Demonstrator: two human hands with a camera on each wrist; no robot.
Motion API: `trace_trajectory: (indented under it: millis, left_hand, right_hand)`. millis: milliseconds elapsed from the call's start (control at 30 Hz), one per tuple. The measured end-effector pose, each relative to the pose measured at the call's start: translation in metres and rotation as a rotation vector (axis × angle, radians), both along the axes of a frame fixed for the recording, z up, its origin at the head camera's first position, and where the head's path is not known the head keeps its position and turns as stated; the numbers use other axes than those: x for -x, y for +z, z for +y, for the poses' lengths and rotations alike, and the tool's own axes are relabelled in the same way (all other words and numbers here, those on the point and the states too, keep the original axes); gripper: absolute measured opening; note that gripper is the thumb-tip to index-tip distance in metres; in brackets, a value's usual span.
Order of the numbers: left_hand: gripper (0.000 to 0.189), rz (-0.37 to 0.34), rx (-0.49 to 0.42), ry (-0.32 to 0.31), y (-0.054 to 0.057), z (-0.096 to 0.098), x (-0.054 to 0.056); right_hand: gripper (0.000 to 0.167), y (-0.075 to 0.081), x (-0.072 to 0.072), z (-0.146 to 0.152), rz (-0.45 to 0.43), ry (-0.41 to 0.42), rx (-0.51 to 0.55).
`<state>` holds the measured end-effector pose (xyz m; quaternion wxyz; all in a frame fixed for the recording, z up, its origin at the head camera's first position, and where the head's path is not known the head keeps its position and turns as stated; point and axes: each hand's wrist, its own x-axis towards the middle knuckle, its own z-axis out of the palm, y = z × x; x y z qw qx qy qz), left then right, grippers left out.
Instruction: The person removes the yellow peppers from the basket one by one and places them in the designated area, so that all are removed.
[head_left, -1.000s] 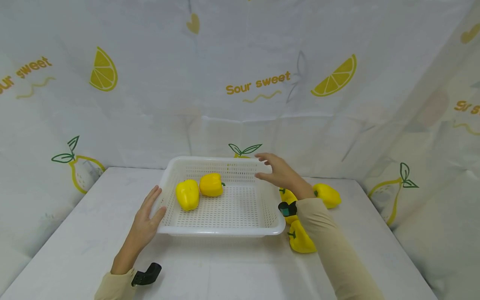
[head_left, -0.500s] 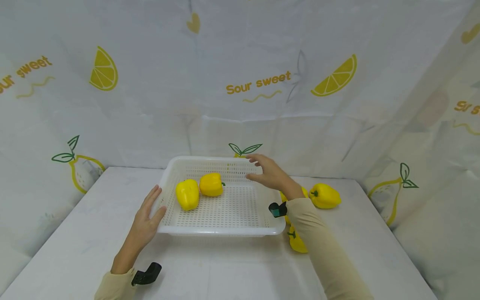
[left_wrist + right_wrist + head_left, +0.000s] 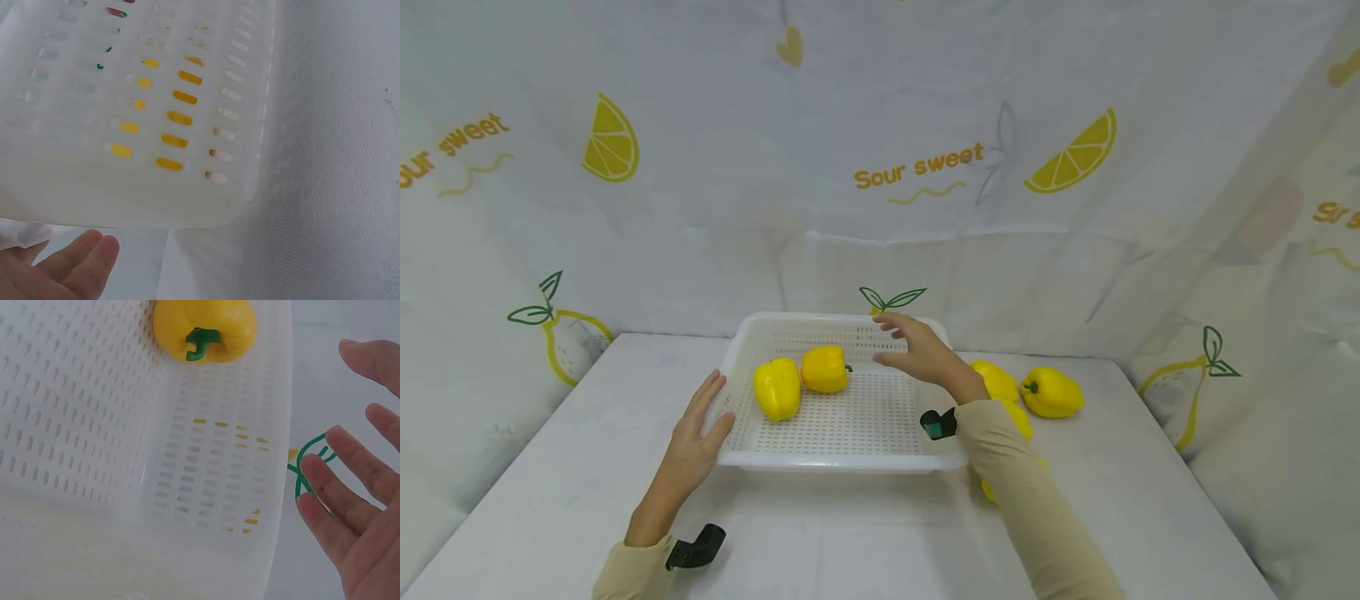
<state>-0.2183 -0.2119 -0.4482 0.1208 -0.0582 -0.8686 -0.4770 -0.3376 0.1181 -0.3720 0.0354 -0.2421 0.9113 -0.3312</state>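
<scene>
A white perforated plastic basket (image 3: 842, 462) stands on the table, with two yellow bell peppers inside: one at the left (image 3: 777, 389) and one behind it (image 3: 825, 369). My left hand (image 3: 692, 437) rests at the basket's left rim with fingers extended; in the left wrist view its fingertips (image 3: 103, 253) are right at the rim. My right hand (image 3: 917, 350) hovers over the basket's back right part, holding nothing, thumb and fingers spread apart. In the right wrist view, the green stem of a bell pepper (image 3: 203, 331) faces that hand.
Several more yellow bell peppers lie right of the basket, one (image 3: 1052, 392) apart at the far right and another (image 3: 996, 382) beside it. My right sleeve (image 3: 1022, 492) partly hides the nearer ones. A white printed curtain (image 3: 880, 250) hangs behind the table.
My right hand has moved left over the basket, staying empty, and its forearm now uncovers more of the peppers at the back right. The left hand has kept its place.
</scene>
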Motion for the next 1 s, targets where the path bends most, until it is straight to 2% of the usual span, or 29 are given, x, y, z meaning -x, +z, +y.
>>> trace_trajectory:
  millis: [267, 1000]
  left_hand:
    - [0.059, -0.003, 0.003, 0.002, 0.000, 0.000, 0.000]
    - [0.058, 0.010, -0.009, -0.006, 0.000, 0.002, -0.001]
  right_hand:
    - [0.060, -0.008, 0.003, -0.012, -0.010, 0.034, 0.062]
    - [0.057, -0.024, 0.002, -0.040, -0.080, 0.031, 0.163]
